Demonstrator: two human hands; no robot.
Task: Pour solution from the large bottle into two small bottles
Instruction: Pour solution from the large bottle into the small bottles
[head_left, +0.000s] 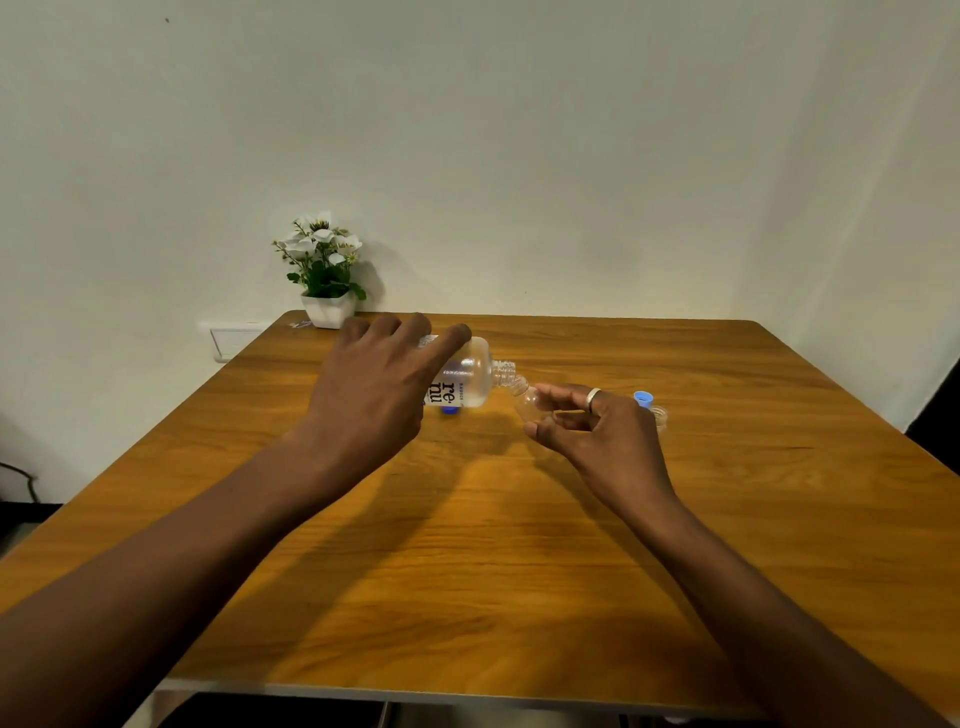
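Left hand (382, 387) tipping large bottle (465, 379) (mouth-to-mouth) into small bottle (527, 401) pinched by right hand (597, 431), wooden table (467, 571)

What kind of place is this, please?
Probably a home or small office room: a brown wood-grain table stands against a bare pale wall, with a small white pot of white flowers at its far corner.

Both forearms (197, 551) bare, 1 silver ring (593, 399) on the right hand (613, 441)
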